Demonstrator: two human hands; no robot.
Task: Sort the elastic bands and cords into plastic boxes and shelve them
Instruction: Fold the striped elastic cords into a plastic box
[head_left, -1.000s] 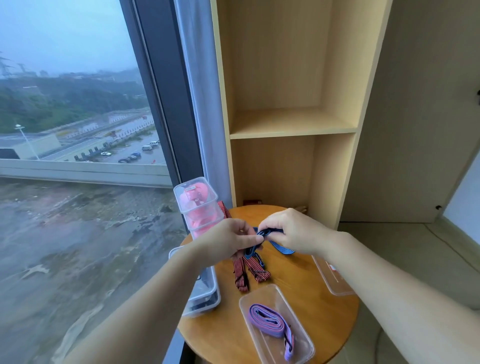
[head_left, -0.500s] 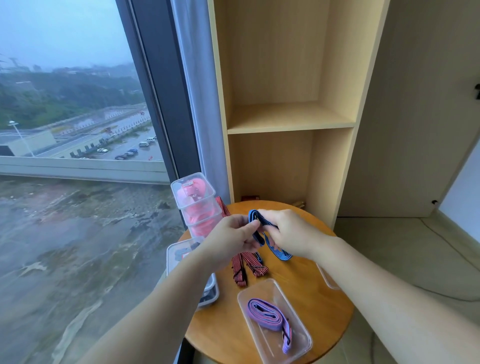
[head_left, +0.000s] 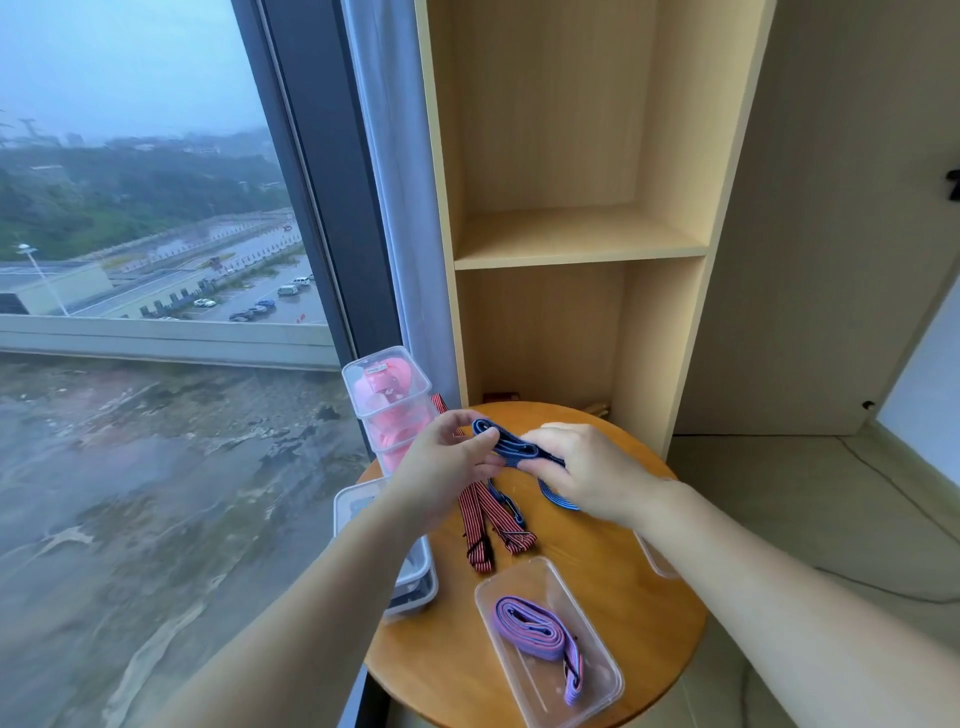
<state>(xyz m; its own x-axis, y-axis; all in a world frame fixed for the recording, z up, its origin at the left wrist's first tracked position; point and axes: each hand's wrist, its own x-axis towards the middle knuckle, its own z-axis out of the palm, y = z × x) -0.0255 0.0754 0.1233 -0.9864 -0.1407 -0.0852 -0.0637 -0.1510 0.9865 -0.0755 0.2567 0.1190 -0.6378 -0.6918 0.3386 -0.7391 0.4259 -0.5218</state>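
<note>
By the window, at the worktop's (head_left: 623, 597) left edge, stands a stack of clear lidded boxes (head_left: 363, 376) with pink contents. Just right of it the left hand (head_left: 441, 467) pinches one end of a folded blue elastic band (head_left: 511, 447), held up above the worktop; the right hand (head_left: 587, 467) curls its fingers round the other end (a loose loop hangs down beneath). Under them a red striped band (head_left: 485, 525) lies flat. Nearer, an open plastic box (head_left: 540, 582) holds a coiled purple band (head_left: 535, 631). Behind stands the wooden shelf unit (head_left: 571, 239).
</note>
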